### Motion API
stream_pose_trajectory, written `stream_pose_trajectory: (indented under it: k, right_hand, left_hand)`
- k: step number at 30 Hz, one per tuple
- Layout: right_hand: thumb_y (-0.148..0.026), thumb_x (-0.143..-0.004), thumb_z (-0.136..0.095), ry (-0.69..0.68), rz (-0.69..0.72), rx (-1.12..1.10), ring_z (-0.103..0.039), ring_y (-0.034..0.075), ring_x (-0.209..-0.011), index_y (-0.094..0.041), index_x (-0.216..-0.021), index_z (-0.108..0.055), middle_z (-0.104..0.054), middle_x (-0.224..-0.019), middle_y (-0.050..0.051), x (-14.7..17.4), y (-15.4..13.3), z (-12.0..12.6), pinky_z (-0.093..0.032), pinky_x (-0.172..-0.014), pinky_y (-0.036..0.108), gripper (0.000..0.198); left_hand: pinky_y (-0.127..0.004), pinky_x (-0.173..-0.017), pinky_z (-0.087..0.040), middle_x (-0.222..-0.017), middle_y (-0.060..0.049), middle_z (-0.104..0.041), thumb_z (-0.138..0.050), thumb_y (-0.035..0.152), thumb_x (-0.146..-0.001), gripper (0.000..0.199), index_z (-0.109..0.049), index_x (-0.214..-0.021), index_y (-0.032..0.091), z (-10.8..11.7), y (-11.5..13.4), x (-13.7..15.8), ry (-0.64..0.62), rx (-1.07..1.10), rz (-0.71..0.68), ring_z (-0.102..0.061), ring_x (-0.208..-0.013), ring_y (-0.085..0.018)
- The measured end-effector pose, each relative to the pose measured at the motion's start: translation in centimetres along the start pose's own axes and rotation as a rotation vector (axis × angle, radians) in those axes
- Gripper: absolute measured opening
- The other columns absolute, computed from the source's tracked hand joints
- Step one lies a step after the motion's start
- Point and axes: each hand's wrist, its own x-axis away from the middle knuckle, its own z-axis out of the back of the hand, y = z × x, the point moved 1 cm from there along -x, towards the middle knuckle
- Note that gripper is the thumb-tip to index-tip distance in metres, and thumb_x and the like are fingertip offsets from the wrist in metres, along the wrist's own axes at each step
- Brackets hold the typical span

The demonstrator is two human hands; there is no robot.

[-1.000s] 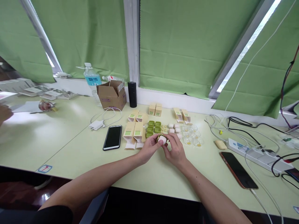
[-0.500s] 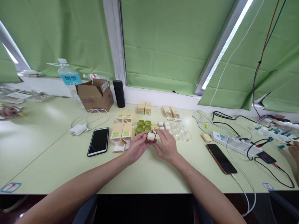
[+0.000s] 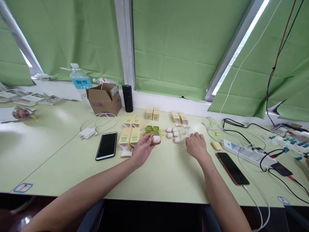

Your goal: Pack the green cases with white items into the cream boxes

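Note:
My left hand (image 3: pixel 142 149) is closed around a small green cup with a pale pink rounded piece (image 3: pixel 155 139) seated in it. To the right, my right hand (image 3: pixel 196 145) has its fingers curled down at the clear plastic pieces (image 3: pixel 183 132); what they pinch, if anything, is hidden. Between the hands lie several loose pale pink pieces (image 3: pixel 170 135) and tiny yellowish parts (image 3: pixel 163 130). More green cups (image 3: pixel 152 128) stand behind my left hand. Beside it are small open cardboard boxes (image 3: pixel 129 137) with green labels.
A white-edged phone (image 3: pixel 106 145) lies left, near a white charger (image 3: pixel 87 133). At the back are a brown carton (image 3: pixel 103 101), a black flask (image 3: pixel 127 98) and a water bottle (image 3: pixel 81 83). Another phone (image 3: pixel 232 169), a power strip (image 3: pixel 238 151) and tangled cables are on the right.
My right hand has left the held green cup and moved right to the clear plastic pieces. The cup with the pink piece stays in my left hand. The view has shifted slightly.

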Motion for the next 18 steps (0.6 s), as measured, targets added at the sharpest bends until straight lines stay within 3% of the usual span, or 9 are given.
stream_pose_trajectory:
  k: [5, 9, 11, 15, 18]
  right_hand:
    - [-0.003, -0.081, -0.063, 0.028, 0.132, -0.2, -0.055, 0.033, -0.106, -0.017, -0.08, -0.072, -0.068, -0.101, 0.015, 0.5, -1.0, 0.7, -0.036, -0.087, 0.042, 0.017]
    - [0.0, -0.082, -0.061, 0.159, 0.324, -0.45, -0.053, 0.031, -0.118, -0.02, -0.085, -0.063, -0.065, -0.123, 0.013, 1.0, -3.7, 0.6, -0.041, -0.09, 0.039, 0.02]
    - [0.003, -0.083, -0.056, 0.15, 0.389, -0.542, -0.058, 0.028, -0.112, -0.021, -0.086, -0.059, -0.066, -0.121, 0.012, 1.1, -5.4, 0.1, -0.043, -0.083, 0.036, 0.024]
    - [-0.001, -0.083, -0.056, 0.068, 0.425, -0.673, -0.062, 0.024, -0.096, -0.022, -0.101, -0.054, -0.065, -0.117, 0.009, 1.1, -7.8, -1.4, -0.042, -0.07, 0.032, 0.028]
    - [-0.005, -0.082, -0.059, 0.067, 0.401, -0.817, -0.062, 0.025, -0.101, -0.023, -0.118, -0.049, -0.064, -0.119, 0.009, 1.0, -8.4, -2.1, -0.047, -0.076, 0.034, 0.042]
  left_hand:
    - [-0.033, -0.1, -0.051, -0.11, -0.006, -0.072, -0.085, 0.028, -0.08, 0.038, -0.074, -0.116, 0.019, 0.3, 0.0, -0.3, 0.0, -0.029, -0.05, -0.067, -0.104, -0.019]
    - [-0.03, -0.096, -0.049, -0.113, -0.007, -0.071, -0.087, 0.029, -0.078, 0.041, -0.074, -0.116, 0.02, 0.7, 0.4, -0.9, 0.003, -0.113, -0.119, -0.065, -0.106, -0.019]
    - [-0.029, -0.094, -0.049, -0.116, -0.008, -0.071, -0.088, 0.03, -0.076, 0.044, -0.074, -0.117, 0.02, 0.9, 0.7, -1.2, 0.005, -0.181, -0.166, -0.064, -0.108, -0.02]
    - [-0.031, -0.093, -0.05, -0.12, -0.01, -0.07, -0.09, 0.031, -0.073, 0.051, -0.071, -0.119, 0.021, 1.3, 1.3, -1.7, -0.006, -0.287, -0.237, -0.063, -0.11, -0.022]
    - [-0.035, -0.1, -0.05, -0.121, -0.011, -0.07, -0.091, 0.03, -0.072, 0.053, -0.069, -0.12, 0.02, 1.5, 1.6, -2.1, -0.05, -0.334, -0.26, -0.063, -0.116, -0.024]
